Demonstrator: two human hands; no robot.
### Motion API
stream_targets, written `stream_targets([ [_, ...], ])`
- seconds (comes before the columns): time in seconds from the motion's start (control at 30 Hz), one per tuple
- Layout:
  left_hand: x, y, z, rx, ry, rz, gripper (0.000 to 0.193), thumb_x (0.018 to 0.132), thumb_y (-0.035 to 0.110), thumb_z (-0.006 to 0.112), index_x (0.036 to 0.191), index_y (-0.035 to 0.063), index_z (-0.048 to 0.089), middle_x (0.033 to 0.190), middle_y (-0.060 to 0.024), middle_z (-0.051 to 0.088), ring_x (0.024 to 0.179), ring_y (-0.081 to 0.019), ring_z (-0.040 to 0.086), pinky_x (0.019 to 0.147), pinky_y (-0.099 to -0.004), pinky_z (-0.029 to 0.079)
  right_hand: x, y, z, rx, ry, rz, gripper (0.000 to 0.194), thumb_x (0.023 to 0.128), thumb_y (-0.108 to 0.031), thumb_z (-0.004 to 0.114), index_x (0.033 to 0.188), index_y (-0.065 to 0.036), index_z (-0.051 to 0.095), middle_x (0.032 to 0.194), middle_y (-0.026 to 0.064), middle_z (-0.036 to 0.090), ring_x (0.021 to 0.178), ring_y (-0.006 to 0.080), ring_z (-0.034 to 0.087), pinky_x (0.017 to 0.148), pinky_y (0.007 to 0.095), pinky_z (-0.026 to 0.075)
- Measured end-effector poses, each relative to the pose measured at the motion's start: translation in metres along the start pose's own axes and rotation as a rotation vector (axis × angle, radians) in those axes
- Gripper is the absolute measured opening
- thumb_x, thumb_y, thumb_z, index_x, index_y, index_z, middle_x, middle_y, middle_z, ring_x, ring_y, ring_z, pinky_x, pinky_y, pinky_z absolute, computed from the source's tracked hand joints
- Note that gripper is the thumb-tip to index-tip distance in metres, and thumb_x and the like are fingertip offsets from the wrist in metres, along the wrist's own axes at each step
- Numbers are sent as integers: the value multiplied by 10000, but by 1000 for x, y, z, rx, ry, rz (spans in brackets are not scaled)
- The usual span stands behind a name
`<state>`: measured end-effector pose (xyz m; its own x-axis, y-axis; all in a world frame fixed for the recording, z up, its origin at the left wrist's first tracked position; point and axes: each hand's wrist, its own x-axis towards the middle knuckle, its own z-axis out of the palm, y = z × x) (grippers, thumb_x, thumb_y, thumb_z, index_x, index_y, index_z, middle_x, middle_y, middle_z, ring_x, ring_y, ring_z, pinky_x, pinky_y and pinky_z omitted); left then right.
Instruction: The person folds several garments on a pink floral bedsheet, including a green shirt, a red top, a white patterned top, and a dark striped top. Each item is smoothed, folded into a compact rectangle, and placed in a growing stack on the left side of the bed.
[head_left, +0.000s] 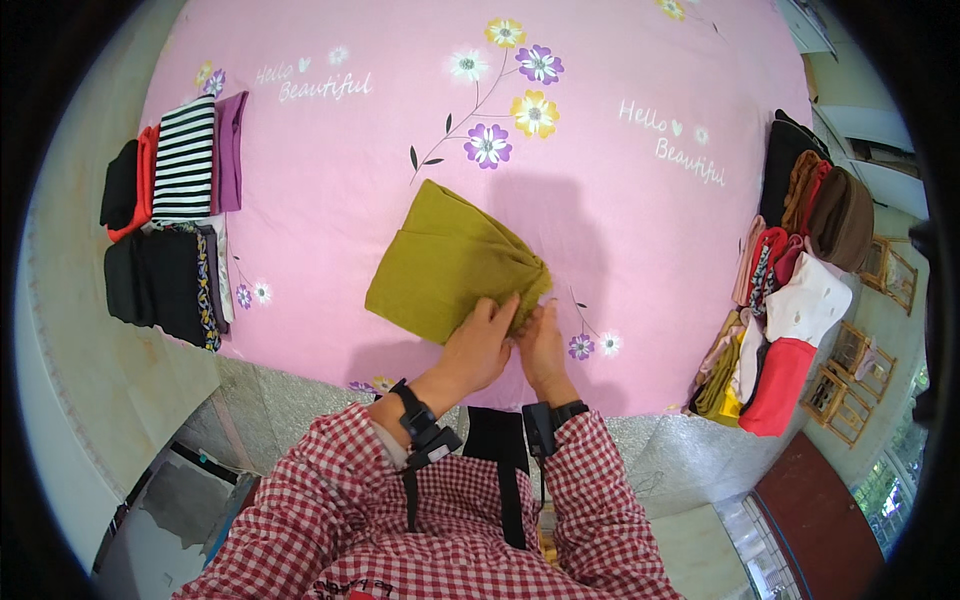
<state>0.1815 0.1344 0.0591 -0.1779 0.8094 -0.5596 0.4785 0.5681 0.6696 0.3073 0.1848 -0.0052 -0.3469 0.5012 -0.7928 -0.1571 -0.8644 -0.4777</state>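
An olive-green folded garment (442, 262) lies before me on the pink flowered bedspread (315, 195). Its left part is flat and squared, while the right end is gathered into creases. My left hand (476, 345) rests on the lower right edge, thumb and fingers pinching the bunched fabric. Close beside it, my right hand (544, 349) grips the same gathered corner with its fingertips. Some of the fabric between the hands is hidden by my fingers.
Folded clothes stand in rows along the left edge, among them a black-and-white striped garment (184, 161) and a black one (172, 281). More folded clothes line the right edge, including a white garment (806, 296) and a red one (776, 386).
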Motion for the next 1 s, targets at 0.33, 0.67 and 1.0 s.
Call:
stream_targets([
  [0.33, 41, -73, -73, 286, 575, 402, 450, 865, 97, 532, 1311, 80, 479, 1359, -146, 442, 1238, -339, 421, 1039, -422, 330, 11, 6, 87, -1390, -53, -1016, 597, 891, -214, 502, 1402, 15, 295, 1477, 201, 260, 1374, 373, 226, 1105, 483, 195],
  [0.67, 78, -77, -98, 135, 365, 394, 426, 891, 133, 551, 1308, 74, 486, 1373, -140, 416, 1253, -341, 365, 1055, -416, 298, 21, -7, 5, -1496, 563, -750, 534, 918, -232, 497, 1385, -31, 335, 1483, 170, 250, 1337, 376, 244, 1079, 485, 210],
  [1.0, 128, -65, -141, 349, 28, 513, 118, 835, 137, 621, 940, 101, 662, 963, -46, 556, 975, -255, 467, 885, -361, 379, 25, -13, 27, -1248, 485, -902, 163, 856, -128, 602, 966, -8, 585, 1152, 146, 509, 1081, 329, 419, 932, 428, 346],
])
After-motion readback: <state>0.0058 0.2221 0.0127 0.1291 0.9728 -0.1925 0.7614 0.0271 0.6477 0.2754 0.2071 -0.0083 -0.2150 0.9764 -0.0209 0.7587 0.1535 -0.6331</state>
